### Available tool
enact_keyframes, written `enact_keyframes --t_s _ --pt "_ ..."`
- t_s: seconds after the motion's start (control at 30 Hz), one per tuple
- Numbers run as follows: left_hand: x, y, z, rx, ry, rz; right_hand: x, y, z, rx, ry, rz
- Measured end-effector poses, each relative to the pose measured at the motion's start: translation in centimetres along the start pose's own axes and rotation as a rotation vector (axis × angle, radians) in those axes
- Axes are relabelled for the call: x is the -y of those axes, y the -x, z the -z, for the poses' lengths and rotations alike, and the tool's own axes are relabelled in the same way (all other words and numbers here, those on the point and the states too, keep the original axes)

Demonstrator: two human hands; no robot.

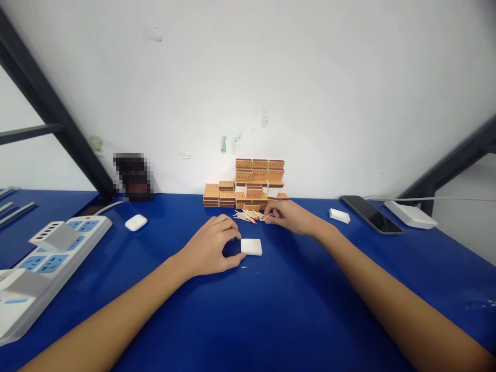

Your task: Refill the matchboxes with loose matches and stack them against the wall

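Observation:
My left hand [214, 245] holds a small white matchbox tray [251, 247] by its left end, thumb at the near corner and forefinger at the far one. The tray lies flat on the blue table; what is inside it cannot be made out. Beyond it is a loose heap of matchsticks [248, 216], some with red heads. At the heap's right edge my right hand [283, 214] has its thumb and fingers pinched on a few matchsticks. Just behind the heap stand stacked orange matchboxes [253, 178], several high, with a lower stack [219, 194] to their left.
A power strip [58, 253] and a white earbud case [136, 222] lie to the left. To the right are a small white box-like piece [339, 215], a phone [372, 214] and a white device [411, 214] with a cable. A wall closes off the table's far edge.

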State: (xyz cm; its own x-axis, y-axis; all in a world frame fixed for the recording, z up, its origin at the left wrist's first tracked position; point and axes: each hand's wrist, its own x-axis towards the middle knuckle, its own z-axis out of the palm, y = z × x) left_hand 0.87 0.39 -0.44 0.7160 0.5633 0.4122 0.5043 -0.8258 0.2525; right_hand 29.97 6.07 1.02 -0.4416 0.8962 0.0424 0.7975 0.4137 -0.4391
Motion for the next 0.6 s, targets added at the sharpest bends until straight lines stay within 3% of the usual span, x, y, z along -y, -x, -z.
enact_keyframes --t_s 0.27,0.6 --pt "-0.4 -0.1 -0.7 0.006 0.039 0.003 0.1 1.5 0.7 0.089 0.021 -0.081" --pt "-1.5 -0.1 -1.0 0.000 0.083 -0.001 1.2 3.6 1.3 0.158 0.138 -0.063"
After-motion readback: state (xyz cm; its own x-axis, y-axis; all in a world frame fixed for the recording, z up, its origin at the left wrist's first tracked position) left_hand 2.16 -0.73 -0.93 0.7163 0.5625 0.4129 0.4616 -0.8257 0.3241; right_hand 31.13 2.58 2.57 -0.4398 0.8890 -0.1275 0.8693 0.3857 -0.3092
